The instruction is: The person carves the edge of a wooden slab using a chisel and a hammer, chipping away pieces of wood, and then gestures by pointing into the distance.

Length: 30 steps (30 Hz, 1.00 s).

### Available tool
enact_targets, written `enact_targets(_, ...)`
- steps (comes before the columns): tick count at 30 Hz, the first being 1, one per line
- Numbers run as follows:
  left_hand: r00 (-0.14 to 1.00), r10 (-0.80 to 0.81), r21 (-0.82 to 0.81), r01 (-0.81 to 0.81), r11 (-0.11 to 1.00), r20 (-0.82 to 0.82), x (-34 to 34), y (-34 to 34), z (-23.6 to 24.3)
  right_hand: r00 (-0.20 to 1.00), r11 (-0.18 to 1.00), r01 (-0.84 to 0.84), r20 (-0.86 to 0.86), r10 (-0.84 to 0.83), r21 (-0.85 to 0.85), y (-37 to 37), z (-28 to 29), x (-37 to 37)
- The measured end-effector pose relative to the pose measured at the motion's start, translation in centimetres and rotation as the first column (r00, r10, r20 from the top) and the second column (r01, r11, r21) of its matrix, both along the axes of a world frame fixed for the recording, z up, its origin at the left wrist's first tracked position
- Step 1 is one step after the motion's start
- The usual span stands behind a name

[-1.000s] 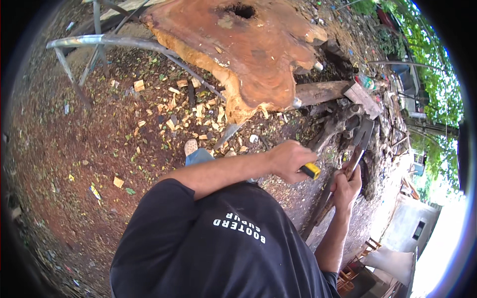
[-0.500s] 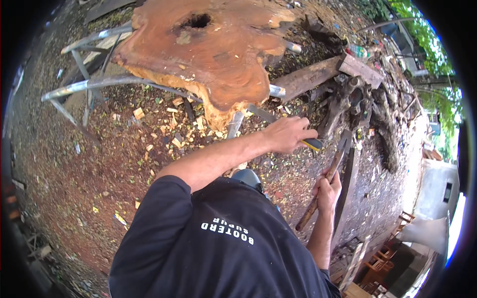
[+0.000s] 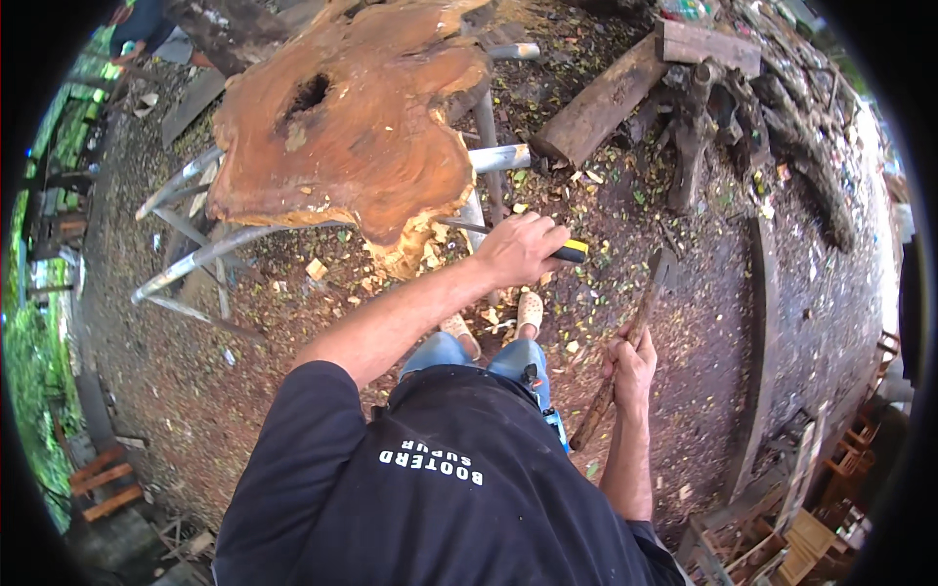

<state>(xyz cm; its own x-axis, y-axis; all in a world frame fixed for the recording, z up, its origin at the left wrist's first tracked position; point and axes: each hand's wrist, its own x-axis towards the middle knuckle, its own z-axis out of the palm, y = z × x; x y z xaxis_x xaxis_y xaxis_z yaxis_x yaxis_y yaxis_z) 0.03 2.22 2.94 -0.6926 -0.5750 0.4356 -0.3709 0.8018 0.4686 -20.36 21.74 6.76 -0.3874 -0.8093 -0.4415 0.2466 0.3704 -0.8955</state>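
A chisel [image 3: 559, 250] with a yellow-and-black handle is being gripped by the left hand [image 3: 516, 250], its fingers being clenched around the handle, and its thin blade is being pointed left at the near edge of a big reddish wood slab [image 3: 357, 127]. The slab is being carried on a metal frame [image 3: 200, 259] in the far left of the scene, with pale chips [image 3: 422, 256] lying just below the worked edge. A wooden club [image 3: 625, 347] is being grasped by the right hand [image 3: 630, 366], fingers closed around its lower part, and it is being held near and to the right, well apart from the chisel. The step in hand is judged to be the setting of the blade against the slab's edge before a blow. The next move is judged to call for the club being brought over to the chisel's butt while the blade is being kept steady. 2 feet [image 3: 493, 317] are being shown on the chip-strewn ground [image 3: 703, 293].
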Motion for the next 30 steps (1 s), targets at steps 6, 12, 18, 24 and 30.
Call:
enact_targets(6,0.996,-0.042,-0.005,0.043,0.999,0.077,1.1,-0.5,0.3,0.997,0.998,0.048,0.054,-0.046,-0.031,1.0,-2.5,0.9)
enact_targets(12,0.997,0.012,-0.001,-0.012,1.0,0.073,0.9,-0.8,-0.3,0.912,0.865,0.406,0.078,-0.402,-0.295,1.1,-4.1,5.3)
enact_targets(18,0.996,0.03,-0.107,-0.039,0.994,-0.085,0.2,-1.1,0.3,0.994,0.969,0.106,0.038,-0.1,-0.222,-0.8,-5.9,10.0)
enact_targets(24,0.996,0.025,-0.097,-0.033,0.995,-0.086,1.0,-1.2,0.1,0.991,0.979,0.12,0.072,-0.109,-0.163,-1.0,-4.4,7.5)
enact_targets(30,0.994,0.044,-0.087,-0.052,0.995,-0.098,0.6,-1.3,0.4,0.802,0.696,0.588,0.184,-0.568,-0.413,-2.4,-4.2,7.5)
